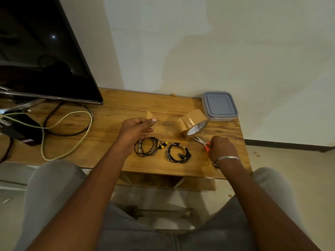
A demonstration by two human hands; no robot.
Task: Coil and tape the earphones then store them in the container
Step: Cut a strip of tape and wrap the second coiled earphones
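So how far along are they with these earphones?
Both sets lie coiled on the table: the yellow-tipped earphones and the black earphones, each seemingly with a band already. The left hand pinches a cut tape piece; the right hand grips the scissors. Left to do: storing them, since the container sits lidded at the back, neither coil inside.

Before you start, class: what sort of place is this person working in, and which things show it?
Probably a living room at home: a flat-screen television stands on the wooden table, loose cables trail beside it, and a plain painted wall rises behind.
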